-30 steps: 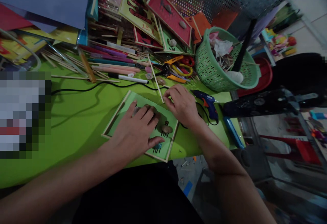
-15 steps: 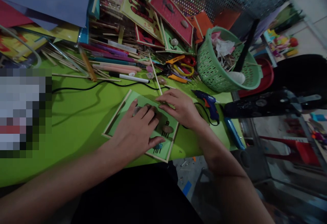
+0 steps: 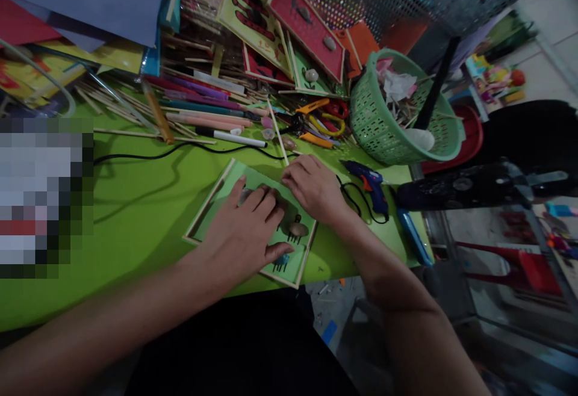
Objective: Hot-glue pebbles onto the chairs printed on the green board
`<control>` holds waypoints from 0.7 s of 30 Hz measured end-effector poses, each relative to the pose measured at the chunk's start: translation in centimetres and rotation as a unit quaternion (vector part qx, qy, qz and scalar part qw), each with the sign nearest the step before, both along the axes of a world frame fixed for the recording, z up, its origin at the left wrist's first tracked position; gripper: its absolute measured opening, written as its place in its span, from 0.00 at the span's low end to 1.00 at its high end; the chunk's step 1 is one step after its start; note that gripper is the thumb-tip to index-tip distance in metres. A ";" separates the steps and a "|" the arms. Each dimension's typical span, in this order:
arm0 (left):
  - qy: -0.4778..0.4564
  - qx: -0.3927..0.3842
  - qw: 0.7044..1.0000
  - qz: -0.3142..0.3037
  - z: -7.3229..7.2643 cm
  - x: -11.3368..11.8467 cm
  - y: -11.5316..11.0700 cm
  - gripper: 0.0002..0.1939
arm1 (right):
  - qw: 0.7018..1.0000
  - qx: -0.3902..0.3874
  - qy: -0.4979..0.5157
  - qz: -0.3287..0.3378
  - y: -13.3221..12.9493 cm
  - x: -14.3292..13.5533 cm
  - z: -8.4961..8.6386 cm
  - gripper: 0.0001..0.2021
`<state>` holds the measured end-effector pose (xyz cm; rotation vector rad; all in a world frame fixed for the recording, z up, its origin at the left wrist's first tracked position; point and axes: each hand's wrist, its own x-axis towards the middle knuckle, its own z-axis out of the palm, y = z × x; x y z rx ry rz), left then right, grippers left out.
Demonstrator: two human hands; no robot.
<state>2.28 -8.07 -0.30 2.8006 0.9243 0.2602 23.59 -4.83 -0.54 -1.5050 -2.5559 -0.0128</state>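
Observation:
A green card picture edged with thin wooden strips lies on the table. On it sit a brown pebble figure with drawn legs and a smaller teal figure; other pebbles are partly covered by fingers. My left hand rests flat over the card, fingers spread and thumb out to the right. At the card's far right edge, my right hand has its fingers curled together. The near end of a slim wooden stick meets those fingers, and their grip on it is partly hidden.
Beyond the card lie markers, scissors and several loose sticks. A green basket holds scraps. To the right is a blue glue gun with its cord. Finished framed pictures are piled at the back. A pixelated patch covers the left.
My right hand has shifted slightly right and its fingers have curled in more. My left hand stays on the card. The whole view has moved a little.

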 end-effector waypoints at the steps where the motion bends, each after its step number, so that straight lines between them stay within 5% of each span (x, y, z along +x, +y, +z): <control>1: 0.000 0.001 1.000 0.000 0.0 0.0 0.0 0.30 | 1.000 0.006 0.014 -0.006 0.0 0.2 0.1 0.09; 9: -0.005 0.011 1.000 0.002 0.0 0.0 0.0 0.29 | 0.990 -0.056 0.130 0.001 0.0 0.3 0.7 0.09; 21: -0.006 0.006 1.000 0.002 0.0 0.0 0.0 0.30 | 0.987 -0.110 0.110 -0.038 0.4 -1.5 1.1 0.03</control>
